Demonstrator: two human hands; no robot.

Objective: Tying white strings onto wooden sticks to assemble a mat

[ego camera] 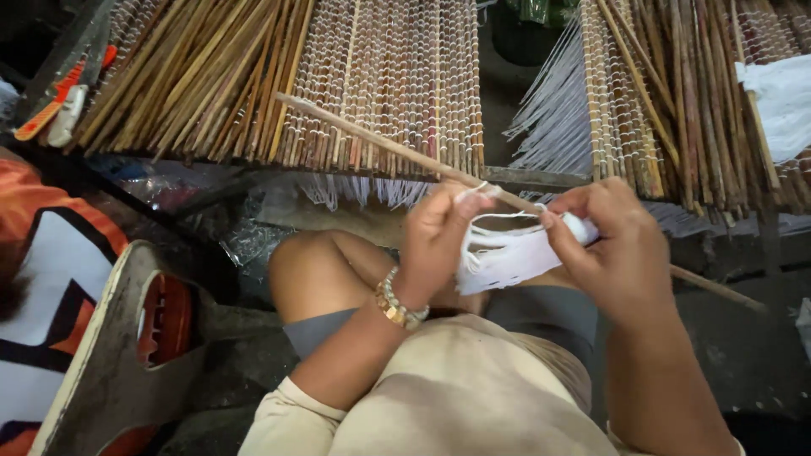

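**Both hands on white string at a thin stick**

Seated person, knees up, seen from above. Left hand point(435, 241) is pinched on a loop of white string point(507, 249) where it meets a long thin stick point(397, 152); thumb and fingers closed on the strand, bead bracelet point(397, 306) at the wrist. Right hand point(612, 245) grips the other end of the same bundle, fingers curled round a white wad just beside the stick. The string hangs between the two hands in several slack strands, in front of the person's lap.

The stick runs slantwise from upper left, across a woven reed mat point(380, 76), passes between the hands and goes on to the lower right. A second mat point(667, 93) lies to the right, white threads fanning from its edge (a dark gap between the two). Loose reeds point(194, 76) piled on the left mat. Orange-handled tool point(59, 101) at far left. White cloth point(781, 101) on the right mat's top corner.
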